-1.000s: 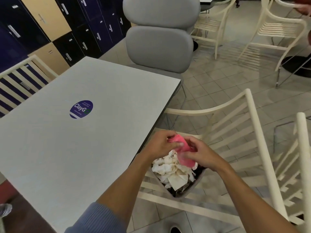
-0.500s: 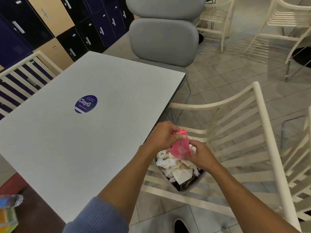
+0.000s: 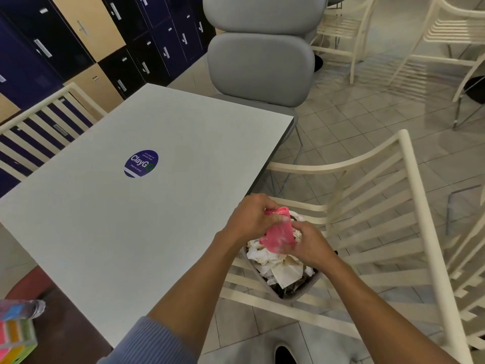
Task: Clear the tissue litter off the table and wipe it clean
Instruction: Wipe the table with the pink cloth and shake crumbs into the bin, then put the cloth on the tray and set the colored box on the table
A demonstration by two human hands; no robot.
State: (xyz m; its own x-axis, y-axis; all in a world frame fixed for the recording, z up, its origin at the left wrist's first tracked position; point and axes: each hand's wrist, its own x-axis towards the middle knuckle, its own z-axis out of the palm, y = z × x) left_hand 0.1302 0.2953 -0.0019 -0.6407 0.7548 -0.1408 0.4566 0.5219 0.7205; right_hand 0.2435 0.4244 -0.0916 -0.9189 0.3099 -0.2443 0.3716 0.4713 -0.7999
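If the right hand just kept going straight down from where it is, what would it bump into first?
Most likely the crumpled tissues heaped in the grey bin directly below the right hand, which grips the pink cloth. Depth is hard to judge.

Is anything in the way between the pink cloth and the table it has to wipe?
Nothing visible. Both the left hand and the right hand grip the pink cloth over the bin of tissues, just off the table edge. The tabletop beside it shows only a sticker.
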